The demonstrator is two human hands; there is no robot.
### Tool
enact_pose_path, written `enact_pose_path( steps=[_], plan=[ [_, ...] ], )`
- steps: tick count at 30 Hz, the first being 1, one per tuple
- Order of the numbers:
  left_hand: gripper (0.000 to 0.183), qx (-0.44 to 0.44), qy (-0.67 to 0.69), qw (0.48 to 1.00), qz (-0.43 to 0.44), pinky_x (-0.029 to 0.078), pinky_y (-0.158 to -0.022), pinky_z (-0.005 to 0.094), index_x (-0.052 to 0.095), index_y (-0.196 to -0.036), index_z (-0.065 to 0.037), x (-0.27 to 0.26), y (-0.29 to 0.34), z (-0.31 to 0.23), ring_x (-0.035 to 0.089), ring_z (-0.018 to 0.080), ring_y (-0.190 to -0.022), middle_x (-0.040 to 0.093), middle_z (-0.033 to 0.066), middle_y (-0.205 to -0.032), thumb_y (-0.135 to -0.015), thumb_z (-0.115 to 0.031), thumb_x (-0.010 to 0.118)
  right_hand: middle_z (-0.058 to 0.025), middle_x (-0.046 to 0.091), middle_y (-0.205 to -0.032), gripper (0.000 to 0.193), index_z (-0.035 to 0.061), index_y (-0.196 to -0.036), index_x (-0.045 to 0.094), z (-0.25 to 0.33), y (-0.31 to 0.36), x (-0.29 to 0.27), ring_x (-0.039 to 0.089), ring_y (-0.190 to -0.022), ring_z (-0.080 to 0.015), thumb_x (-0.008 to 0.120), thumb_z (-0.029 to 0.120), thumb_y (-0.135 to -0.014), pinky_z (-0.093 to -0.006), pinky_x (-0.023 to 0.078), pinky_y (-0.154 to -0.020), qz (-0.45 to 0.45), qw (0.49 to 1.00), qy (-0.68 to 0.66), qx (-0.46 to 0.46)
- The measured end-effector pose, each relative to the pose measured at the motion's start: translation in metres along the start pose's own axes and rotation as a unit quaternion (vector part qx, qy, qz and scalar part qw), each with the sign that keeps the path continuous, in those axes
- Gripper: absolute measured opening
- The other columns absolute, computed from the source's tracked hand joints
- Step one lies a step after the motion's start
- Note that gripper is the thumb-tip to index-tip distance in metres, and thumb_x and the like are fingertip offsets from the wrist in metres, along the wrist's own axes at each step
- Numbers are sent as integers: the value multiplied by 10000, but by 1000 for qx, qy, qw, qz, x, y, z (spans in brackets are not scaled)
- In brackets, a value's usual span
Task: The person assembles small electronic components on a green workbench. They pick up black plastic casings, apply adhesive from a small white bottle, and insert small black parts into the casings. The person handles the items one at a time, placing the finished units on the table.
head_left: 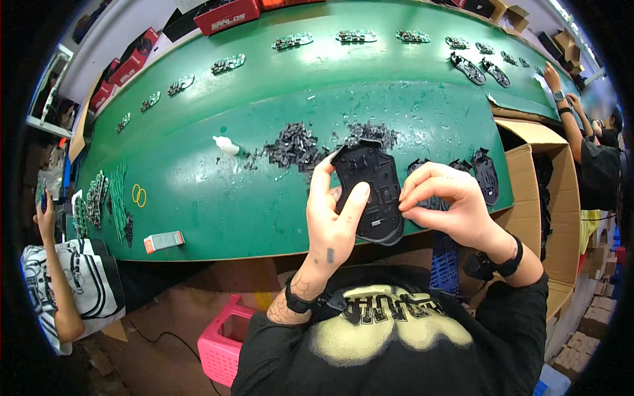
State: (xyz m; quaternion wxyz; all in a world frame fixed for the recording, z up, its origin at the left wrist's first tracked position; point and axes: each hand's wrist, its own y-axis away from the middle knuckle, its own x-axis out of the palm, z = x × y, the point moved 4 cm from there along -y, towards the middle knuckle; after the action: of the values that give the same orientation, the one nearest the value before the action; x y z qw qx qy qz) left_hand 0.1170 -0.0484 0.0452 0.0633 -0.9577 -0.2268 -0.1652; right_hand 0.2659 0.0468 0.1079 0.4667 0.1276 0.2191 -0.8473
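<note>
While my left hand (333, 218) grasps a black plastic shell (375, 188) by its left side above the near part of the green table (231, 208), my right hand (456, 201) is pinched together at its right rim, on what I cannot tell, with loose black pieces (290, 146) heaped farther off.

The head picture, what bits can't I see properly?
In the head view:
Left hand: some fingers, hidden behind the black shell.
Right hand: whether it pinches anything; its fingers cover the spot.
Far circuit board: details, too small.
Person at left: head, cut off by the dark rim.
</note>
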Motion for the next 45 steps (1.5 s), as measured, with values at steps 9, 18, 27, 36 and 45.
enact_pose_path(
  steps=[9,18,27,36,45],
  plan=[
    [469,34,-22,999,-17,517,-702,253,360,-1322,23,-7,11,0,626,129,-841,631,128,-1022,-917,-77,574,-51,635,-868,159,63,-833,698,0,2,20,622,-823,-177,729,-18,-700,-283,494,-728,4,999,49,-2],
    [467,58,-68,996,-28,512,-742,271,358,-1337,21,-4,20,-4,623,137,-859,640,138,-1000,-920,-44,557,-86,573,-886,158,20,-799,591,4,4,32,603,-807,-219,709,-33,-707,-308,498,-707,7,990,138,-24],
    [471,9,-54,997,-54,460,-717,223,313,-1357,19,-28,36,24,544,83,-791,570,66,-1011,-938,-65,512,-63,534,-870,209,3,-908,541,-13,-16,53,595,-720,-141,695,17,-767,-271,521,-616,129,982,19,138],
    [383,3,4,989,-146,473,-779,247,383,-1293,5,-75,39,21,564,103,-870,572,68,-1087,-941,-65,517,-55,673,-781,201,-9,-911,686,-49,-94,53,615,-719,-92,728,110,-755,-246,499,-647,167,960,-63,215],
    [374,37,-29,986,-163,461,-796,253,396,-1284,13,-94,27,14,550,107,-896,549,69,-1097,-946,-84,523,-74,657,-831,136,68,-881,717,-17,-82,77,650,-780,-209,733,89,-748,-314,521,-690,170,982,70,-38]
  ],
)
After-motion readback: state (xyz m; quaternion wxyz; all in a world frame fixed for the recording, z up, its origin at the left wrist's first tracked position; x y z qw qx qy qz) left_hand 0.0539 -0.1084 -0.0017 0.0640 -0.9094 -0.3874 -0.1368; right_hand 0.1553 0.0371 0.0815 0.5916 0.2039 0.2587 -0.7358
